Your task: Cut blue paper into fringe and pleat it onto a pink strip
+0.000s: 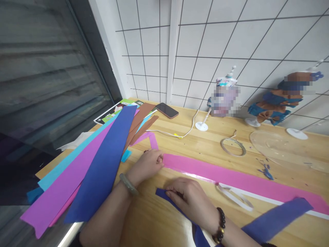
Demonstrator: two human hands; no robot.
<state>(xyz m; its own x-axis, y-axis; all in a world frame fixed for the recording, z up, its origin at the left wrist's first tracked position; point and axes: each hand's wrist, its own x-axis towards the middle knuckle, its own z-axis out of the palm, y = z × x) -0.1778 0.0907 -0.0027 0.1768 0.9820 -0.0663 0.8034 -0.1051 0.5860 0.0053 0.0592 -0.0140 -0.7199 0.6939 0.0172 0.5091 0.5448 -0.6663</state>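
My left hand (147, 164), with a pale green bangle on the wrist, pinches the left end of a long pink paper strip (231, 178) that lies flat across the wooden table (159, 219). My right hand (190, 199), wearing a dark bead bracelet, presses its fingertips on the end of a dark blue paper strip (272, 221) that runs under my forearm toward the right. A white peeled backing strip (238, 199) curls just right of my right hand.
Fanned strips of blue, purple, cyan and brown paper (102, 161) hang over the table's left edge. A phone (167, 110) with a white cable, a tape roll (233, 146), a clear plate (285, 149) and two paper-dressed figures on stands (226, 97) stand by the tiled wall.
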